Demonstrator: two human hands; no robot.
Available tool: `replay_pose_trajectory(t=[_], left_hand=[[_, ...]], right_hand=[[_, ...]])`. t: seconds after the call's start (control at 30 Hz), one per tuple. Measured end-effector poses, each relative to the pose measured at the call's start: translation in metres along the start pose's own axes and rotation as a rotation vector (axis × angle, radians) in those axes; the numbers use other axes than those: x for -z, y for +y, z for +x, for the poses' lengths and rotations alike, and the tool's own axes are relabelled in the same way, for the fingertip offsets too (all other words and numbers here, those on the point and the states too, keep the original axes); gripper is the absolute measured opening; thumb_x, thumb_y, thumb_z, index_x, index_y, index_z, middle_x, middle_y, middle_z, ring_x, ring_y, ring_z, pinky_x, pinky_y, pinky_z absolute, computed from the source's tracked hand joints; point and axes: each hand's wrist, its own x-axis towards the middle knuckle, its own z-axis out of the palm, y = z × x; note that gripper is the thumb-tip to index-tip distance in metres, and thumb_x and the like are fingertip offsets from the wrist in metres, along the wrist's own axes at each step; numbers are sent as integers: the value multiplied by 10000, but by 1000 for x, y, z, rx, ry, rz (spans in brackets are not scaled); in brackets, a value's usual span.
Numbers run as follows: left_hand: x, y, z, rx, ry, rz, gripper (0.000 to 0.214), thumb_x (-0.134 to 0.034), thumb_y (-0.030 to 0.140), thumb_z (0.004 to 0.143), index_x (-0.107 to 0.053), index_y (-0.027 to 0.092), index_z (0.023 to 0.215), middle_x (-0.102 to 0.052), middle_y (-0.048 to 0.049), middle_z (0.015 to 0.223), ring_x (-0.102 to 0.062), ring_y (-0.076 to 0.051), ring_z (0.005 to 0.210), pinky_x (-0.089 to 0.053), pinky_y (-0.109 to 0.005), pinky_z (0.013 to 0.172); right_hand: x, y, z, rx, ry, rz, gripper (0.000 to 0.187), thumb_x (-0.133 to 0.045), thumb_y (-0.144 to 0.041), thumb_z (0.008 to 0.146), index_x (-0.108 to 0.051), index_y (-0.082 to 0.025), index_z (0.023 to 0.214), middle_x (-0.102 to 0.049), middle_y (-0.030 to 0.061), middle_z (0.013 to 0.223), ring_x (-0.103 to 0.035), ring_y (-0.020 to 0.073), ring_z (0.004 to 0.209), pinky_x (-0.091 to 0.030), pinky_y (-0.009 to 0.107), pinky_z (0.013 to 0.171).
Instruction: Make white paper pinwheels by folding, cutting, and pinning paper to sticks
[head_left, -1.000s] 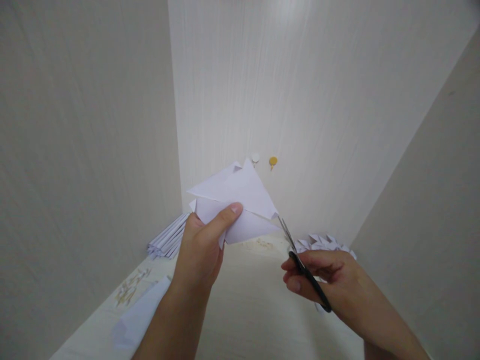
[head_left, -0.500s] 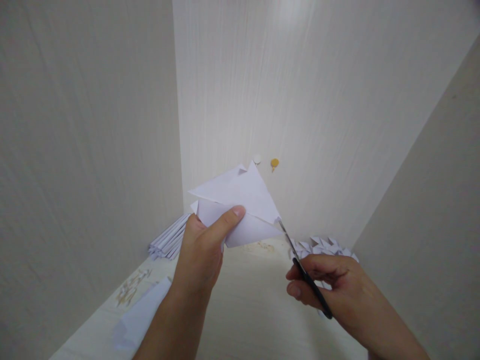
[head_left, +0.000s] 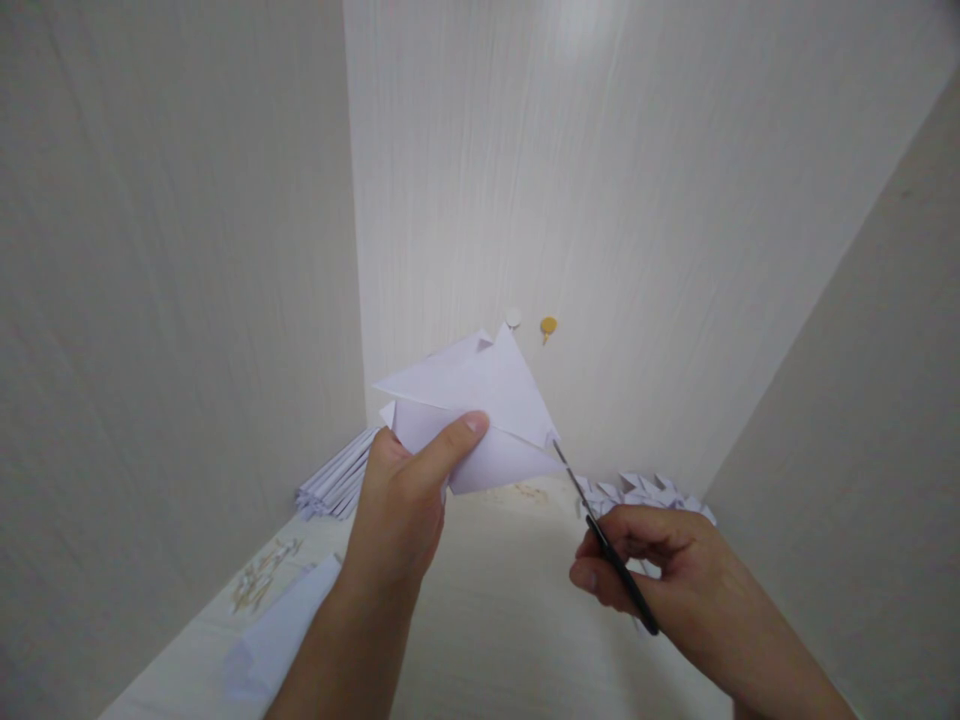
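A folded piece of white paper [head_left: 480,385] is pinched in my left hand [head_left: 416,490], with the thumb flat on its front face. Its corners stick out left, up and right. My right hand [head_left: 652,570] grips black-handled scissors [head_left: 611,550], seen nearly edge-on. The blade tips meet the paper's right corner, where a small bit of the edge looks bent. Whether the blades are apart is too fine to make out.
Rolled white paper sticks [head_left: 337,475] lie against the left wall. Folded white paper pieces [head_left: 645,495] are heaped at the right, behind my right hand. At lower left are thin brownish-white bits [head_left: 264,575] and loose paper [head_left: 285,630]. A yellow round pin [head_left: 549,326] is on the back panel.
The scissors and my right hand have shifted very slightly left, the tips going a little further in at the paper's corner. My left hand keeps the same hold.
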Motion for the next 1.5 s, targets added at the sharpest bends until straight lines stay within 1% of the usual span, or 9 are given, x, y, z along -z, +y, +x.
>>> replay_pose_trajectory(t=[0.3, 0.43, 0.63, 0.77, 0.87, 1.07, 1.27, 1.43, 1.5], left_hand=[[0, 0, 0, 0, 19, 45, 366, -833, 288, 677, -763, 138, 1004, -802, -84, 943, -750, -279, 906, -595, -311, 739], [0, 0, 0, 0, 25, 54, 366, -826, 300, 677, -765, 140, 1000, -801, -90, 949, -750, -284, 901, -600, -330, 762], [1, -1, 1, 12, 19, 37, 308, -834, 290, 686, -765, 142, 948, -798, -84, 950, -747, -259, 871, -595, -307, 745], [2, -2, 1, 9, 29, 58, 313, -837, 303, 677, -771, 132, 932, -797, -95, 929, -747, -272, 856, -594, -313, 719], [2, -2, 1, 10, 36, 61, 319, -833, 305, 674, -771, 137, 939, -798, -91, 926, -748, -275, 865, -595, -322, 742], [-1, 0, 1, -2, 35, 53, 285, -820, 291, 683, -769, 144, 922, -795, -87, 903, -746, -267, 855, -593, -307, 724], [-1, -1, 1, 1, 36, 59, 260, -810, 302, 701, -769, 137, 898, -792, -101, 888, -745, -284, 855, -597, -316, 710], [8, -8, 6, -18, 0, 53, 291, -821, 325, 728, -768, 132, 940, -791, -103, 921, -740, -264, 856, -594, -308, 737], [12, -10, 8, -27, 8, 60, 318, -823, 336, 733, -763, 139, 976, -789, -96, 942, -734, -247, 839, -588, -303, 741]], right_hand=[[-1, 0, 0, -13, -26, 45, 368, -789, -515, 761, -694, -172, 669, -544, -20, 593, -451, 122, 578, -344, 250, 531], [0, -1, 0, -19, -6, 38, 380, -791, -527, 750, -697, -170, 664, -553, -11, 599, -462, 127, 583, -350, 249, 532], [0, -3, 0, 7, 37, 3, 393, -784, -535, 744, -689, -169, 637, -536, -17, 581, -461, 123, 574, -355, 248, 531], [-1, -3, 0, -6, 25, 19, 384, -778, -530, 751, -699, -168, 652, -544, -16, 582, -464, 124, 576, -358, 249, 532], [-1, -1, -1, -23, 13, 29, 382, -775, -532, 764, -706, -169, 667, -561, -9, 587, -471, 129, 585, -359, 255, 537], [0, 4, -1, -7, 6, 9, 430, -776, -542, 776, -612, -179, 614, -525, -20, 581, -426, 123, 587, -329, 257, 535], [0, -1, 0, 23, 24, -14, 452, -787, -510, 757, -563, -173, 556, -451, -39, 549, -373, 102, 553, -302, 241, 506], [3, 0, -1, -38, -54, 40, 435, -778, -524, 774, -633, -166, 574, -563, -6, 541, -450, 115, 546, -356, 246, 522], [5, 3, -1, -53, -39, 47, 390, -765, -517, 792, -698, -164, 640, -604, 6, 568, -473, 118, 541, -374, 247, 521]])
